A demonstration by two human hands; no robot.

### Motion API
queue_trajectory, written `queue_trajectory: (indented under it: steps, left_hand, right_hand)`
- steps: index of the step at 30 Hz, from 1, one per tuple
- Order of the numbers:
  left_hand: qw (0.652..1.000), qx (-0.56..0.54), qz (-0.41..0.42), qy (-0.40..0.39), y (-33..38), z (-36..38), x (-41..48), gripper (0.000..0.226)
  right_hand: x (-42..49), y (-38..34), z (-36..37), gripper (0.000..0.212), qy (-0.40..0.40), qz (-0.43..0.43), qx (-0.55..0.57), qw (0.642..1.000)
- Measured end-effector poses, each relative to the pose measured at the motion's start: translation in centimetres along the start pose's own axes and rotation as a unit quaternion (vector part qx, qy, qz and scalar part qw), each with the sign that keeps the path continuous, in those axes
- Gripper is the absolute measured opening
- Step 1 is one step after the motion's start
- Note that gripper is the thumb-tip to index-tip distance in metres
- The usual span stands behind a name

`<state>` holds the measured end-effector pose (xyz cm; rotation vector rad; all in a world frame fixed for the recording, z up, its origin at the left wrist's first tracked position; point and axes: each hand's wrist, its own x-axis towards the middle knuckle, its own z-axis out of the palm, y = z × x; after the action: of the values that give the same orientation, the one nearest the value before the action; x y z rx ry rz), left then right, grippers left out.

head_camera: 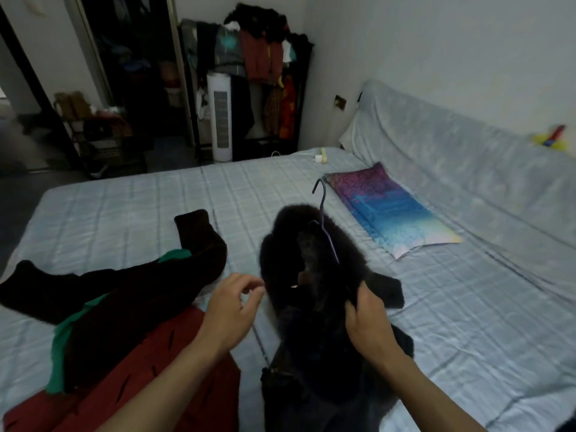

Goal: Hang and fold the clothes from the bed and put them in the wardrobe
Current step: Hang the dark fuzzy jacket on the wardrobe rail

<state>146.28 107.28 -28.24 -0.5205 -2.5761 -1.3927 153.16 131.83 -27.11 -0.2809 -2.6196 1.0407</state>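
I see my right hand gripping the shoulder of the black fleece jacket, which lies on the bed with a wire hanger poking from its collar. My left hand hovers just beside it, fingers loosely curled, holding nothing.

The black coat hides the lower part of the hanger and the fingers of the right hand; its hem is cut off below.
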Motion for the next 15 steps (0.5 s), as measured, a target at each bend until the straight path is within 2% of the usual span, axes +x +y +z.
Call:
queue_trajectory:
  steps: [3, 8, 15]
  left_hand:
    - [0.999, 0.03, 0.037, 0.011, 1.6, -2.5, 1.2, 0.025]
    - [0.992, 0.057, 0.111, 0.024, 4.5, -4.9, 2.7, 0.012]
    - [0.98, 0.074, 0.184, 0.004, 9.8, -4.5, 2.7, 0.039]
  right_hand:
    - [-2.3, -1.5, -3.8, 0.038, 0.05, -0.064, -0.028, 0.996]
    - [-6.0, -1.3, -9.7, 0.038, 0.079, -0.054, -0.112, 0.989]
    - [-10.8, -3.4, -17.9, 0.028, 0.152, -0.148, -0.248, 0.945]
